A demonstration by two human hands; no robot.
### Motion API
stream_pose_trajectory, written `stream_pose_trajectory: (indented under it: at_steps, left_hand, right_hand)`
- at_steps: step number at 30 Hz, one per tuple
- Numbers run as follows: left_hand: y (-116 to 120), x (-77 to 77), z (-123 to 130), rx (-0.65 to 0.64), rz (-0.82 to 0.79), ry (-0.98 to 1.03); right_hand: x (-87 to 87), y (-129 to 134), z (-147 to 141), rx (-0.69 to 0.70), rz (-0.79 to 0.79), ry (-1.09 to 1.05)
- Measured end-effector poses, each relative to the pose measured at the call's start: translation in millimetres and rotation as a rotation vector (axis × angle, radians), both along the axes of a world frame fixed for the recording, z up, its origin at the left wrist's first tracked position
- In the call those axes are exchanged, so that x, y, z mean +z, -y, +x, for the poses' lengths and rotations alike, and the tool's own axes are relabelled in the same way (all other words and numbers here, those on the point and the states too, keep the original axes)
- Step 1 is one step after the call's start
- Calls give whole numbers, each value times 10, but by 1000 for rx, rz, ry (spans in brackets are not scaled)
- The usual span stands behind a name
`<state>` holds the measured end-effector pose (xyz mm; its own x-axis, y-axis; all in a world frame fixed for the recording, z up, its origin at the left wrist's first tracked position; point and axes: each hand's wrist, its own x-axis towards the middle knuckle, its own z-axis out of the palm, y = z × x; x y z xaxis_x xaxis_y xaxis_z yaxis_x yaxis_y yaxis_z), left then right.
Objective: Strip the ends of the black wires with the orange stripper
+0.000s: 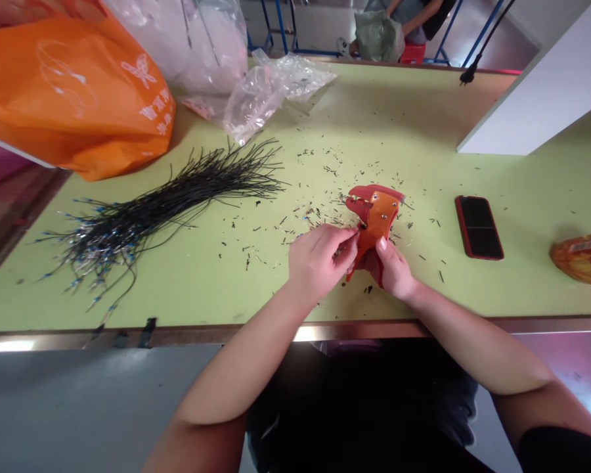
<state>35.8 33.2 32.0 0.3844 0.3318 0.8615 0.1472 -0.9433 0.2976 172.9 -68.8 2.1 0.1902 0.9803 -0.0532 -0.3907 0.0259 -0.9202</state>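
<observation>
My right hand (393, 268) is wrapped around the handles of an orange-red wire stripper (385, 209), its jaws pointing left above the green tabletop. My left hand (324, 255) is pinched closed against the tool's inner side, just below the jaws. Whatever sits between its fingertips is too small to make out. Short black wire offcuts (295, 220) lie scattered under and around both hands. To the left rests a large bundle of black wires (177, 190), with blue and silvery ends at its near-left side.
An orange bag (79, 92) and clear plastic bags (256, 98) stand at the back left. On the right are a phone (479, 226), a snack packet (584, 257) and a white panel (532, 85). A black plug (467, 73) hangs at the far edge; another person (421, 20) sits beyond.
</observation>
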Motion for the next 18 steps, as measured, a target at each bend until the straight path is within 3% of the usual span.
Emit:
stream_pose_trajectory:
  at_steps: [18]
  left_hand:
    - [0,-10,-3,-10,-15,-28]
  right_hand:
    - [148,-12,-6,-51,28,176]
